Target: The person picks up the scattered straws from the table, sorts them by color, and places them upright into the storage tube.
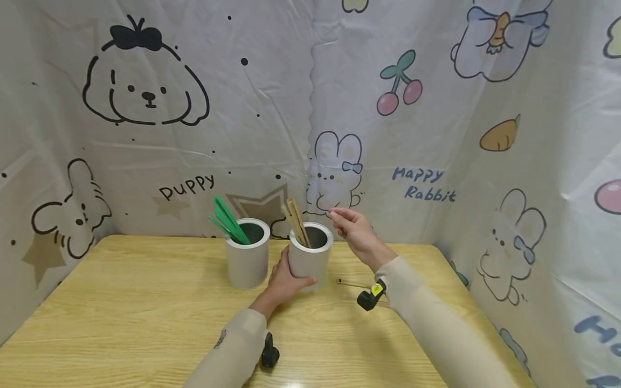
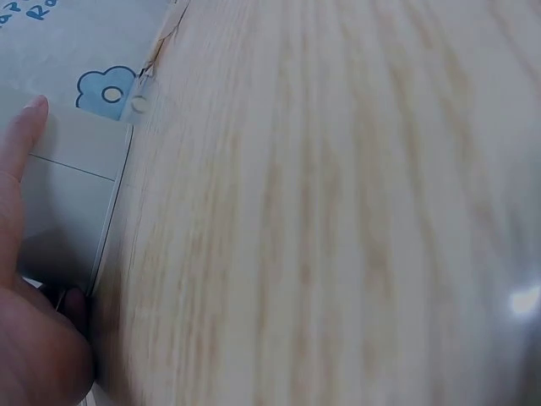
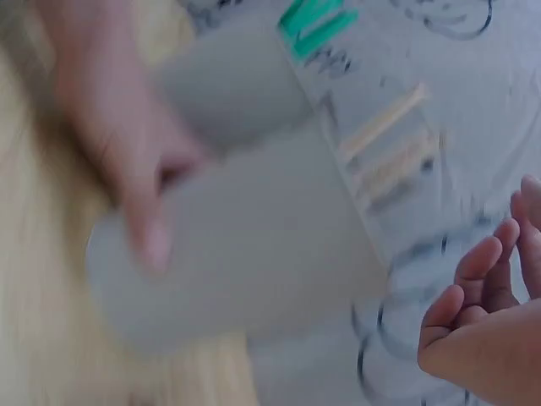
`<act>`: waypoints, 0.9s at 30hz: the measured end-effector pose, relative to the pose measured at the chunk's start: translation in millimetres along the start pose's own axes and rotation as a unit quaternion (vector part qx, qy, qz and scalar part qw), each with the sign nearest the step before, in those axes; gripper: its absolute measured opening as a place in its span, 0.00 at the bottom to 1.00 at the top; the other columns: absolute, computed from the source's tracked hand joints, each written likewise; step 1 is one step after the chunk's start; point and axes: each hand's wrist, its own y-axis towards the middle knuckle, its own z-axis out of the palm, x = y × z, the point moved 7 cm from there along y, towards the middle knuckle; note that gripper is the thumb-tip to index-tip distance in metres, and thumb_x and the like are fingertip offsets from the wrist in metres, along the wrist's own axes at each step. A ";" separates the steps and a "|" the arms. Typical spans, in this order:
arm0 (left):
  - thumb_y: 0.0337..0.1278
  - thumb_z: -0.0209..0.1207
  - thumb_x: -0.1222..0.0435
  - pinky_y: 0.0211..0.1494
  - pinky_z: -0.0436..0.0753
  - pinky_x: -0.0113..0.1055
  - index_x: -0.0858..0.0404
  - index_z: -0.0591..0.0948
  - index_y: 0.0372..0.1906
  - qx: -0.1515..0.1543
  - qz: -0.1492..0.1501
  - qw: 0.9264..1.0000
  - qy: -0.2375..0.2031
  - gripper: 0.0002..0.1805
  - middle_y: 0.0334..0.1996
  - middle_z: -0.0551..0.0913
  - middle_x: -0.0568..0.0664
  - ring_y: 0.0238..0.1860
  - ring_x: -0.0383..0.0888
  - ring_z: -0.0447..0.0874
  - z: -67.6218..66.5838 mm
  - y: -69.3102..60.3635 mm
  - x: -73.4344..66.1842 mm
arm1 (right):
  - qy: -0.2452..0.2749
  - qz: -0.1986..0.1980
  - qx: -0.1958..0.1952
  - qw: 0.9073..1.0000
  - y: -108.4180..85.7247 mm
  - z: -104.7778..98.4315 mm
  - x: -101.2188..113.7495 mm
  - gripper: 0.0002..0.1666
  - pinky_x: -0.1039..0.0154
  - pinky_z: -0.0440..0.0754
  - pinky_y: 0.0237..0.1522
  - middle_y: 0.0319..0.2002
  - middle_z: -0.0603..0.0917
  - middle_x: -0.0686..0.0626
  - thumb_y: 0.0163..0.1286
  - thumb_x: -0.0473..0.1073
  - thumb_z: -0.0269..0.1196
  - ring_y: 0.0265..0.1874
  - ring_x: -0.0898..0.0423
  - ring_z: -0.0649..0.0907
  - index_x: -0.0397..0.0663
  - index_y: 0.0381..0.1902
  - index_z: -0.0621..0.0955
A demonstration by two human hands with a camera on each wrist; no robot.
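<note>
My left hand (image 1: 286, 277) grips the right-hand white cylindrical cup (image 1: 310, 264) low on its side, thumb across the front. Several flat tan sticks (image 1: 297, 223) lean inside this cup. Just right of its rim, my right hand (image 1: 356, 231) is raised with thumb and fingertips close together. In the right wrist view the fingers (image 3: 478, 262) are loosely bent, and I see no stick between them. A second white cup (image 1: 247, 264) stands to the left, holding several green sticks (image 1: 229, 222).
Thin tan sticks (image 1: 351, 284) lie on the wooden table (image 1: 145, 312) beneath my right forearm, which partly hides them. A printed curtain (image 1: 271, 108) hangs along the table's back and sides.
</note>
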 end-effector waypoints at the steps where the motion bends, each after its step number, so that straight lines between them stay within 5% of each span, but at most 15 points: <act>1: 0.41 0.78 0.55 0.71 0.66 0.63 0.54 0.51 0.80 -0.001 0.000 1.000 0.000 0.63 0.70 0.70 0.62 0.69 0.63 0.66 -0.3 0.1 -0.1 | -0.034 0.004 0.004 0.999 -3.3 -9.2 -5.8 0.17 0.67 0.73 0.46 0.39 0.79 0.59 0.79 0.44 0.57 0.38 0.61 0.74 0.41 0.58 0.80; 7: 0.42 0.78 0.55 0.72 0.64 0.65 0.53 0.49 0.81 0.003 -0.006 1.000 -0.002 0.64 0.71 0.69 0.62 0.71 0.64 0.64 -0.7 0.5 3.3 | -0.220 0.032 0.052 0.974 -28.1 -65.6 -63.2 0.23 0.45 0.72 0.69 0.61 0.81 0.41 0.77 0.47 0.59 0.59 0.50 0.79 0.37 0.62 0.79; 11: 0.42 0.78 0.54 0.72 0.64 0.64 0.52 0.49 0.81 0.004 -0.009 1.000 -0.003 0.64 0.71 0.68 0.62 0.71 0.63 0.64 -2.0 1.4 5.1 | -0.276 0.048 0.056 0.958 -41.8 -97.2 -100.0 0.22 0.53 0.82 0.55 0.52 0.85 0.39 0.74 0.44 0.63 0.47 0.53 0.83 0.33 0.58 0.81; 15: 0.42 0.78 0.53 0.73 0.64 0.64 0.52 0.49 0.81 0.006 -0.015 1.000 -0.006 0.64 0.72 0.67 0.61 0.72 0.63 0.64 -2.2 1.5 6.8 | -0.305 0.043 0.066 0.949 -50.9 -117.1 -119.6 0.17 0.64 0.80 0.40 0.41 0.85 0.44 0.71 0.40 0.65 0.37 0.57 0.79 0.33 0.53 0.84; 27: 0.42 0.78 0.54 0.73 0.64 0.64 0.53 0.50 0.81 0.005 -0.010 1.000 -0.006 0.63 0.72 0.68 0.62 0.72 0.64 0.64 0.9 1.9 4.0 | -0.319 0.026 0.053 0.946 -53.9 -127.9 -131.4 0.08 0.71 0.71 0.29 0.28 0.82 0.50 0.65 0.32 0.69 0.29 0.61 0.73 0.30 0.39 0.86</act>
